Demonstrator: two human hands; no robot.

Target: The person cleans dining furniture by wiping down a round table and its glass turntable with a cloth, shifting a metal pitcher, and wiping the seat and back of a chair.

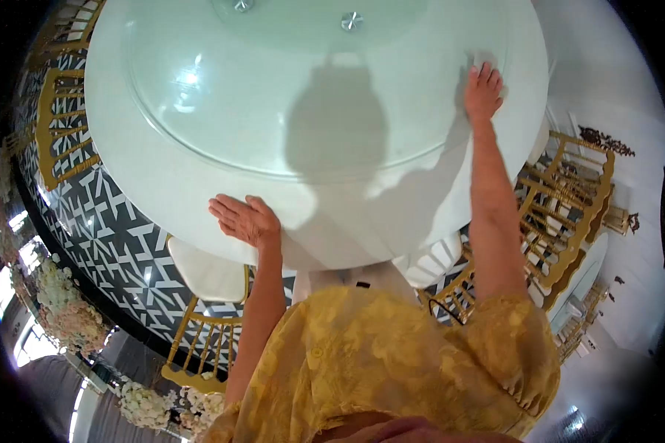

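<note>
A round table (137,173) with a smooth white cover fills the upper middle. On it lies a large round glass turntable (222,111), greenish and see-through, with shiny metal discs (352,21) near the top of the view. My left hand (247,220) is over the white cover by the near left edge, outside the glass rim; its fingers are stretched out and hold nothing. Further out, my right hand (483,90) reaches to the right side of the glass with fingers extended. Whether that palm presses on the glass is hard to tell.
Gold chairs stand around the table: one at the left (59,129), one at the lower left (199,347), several at the right (569,214). White seat cushions (207,269) tuck near the edge. Pale flowers (66,306) line the patterned floor (118,229).
</note>
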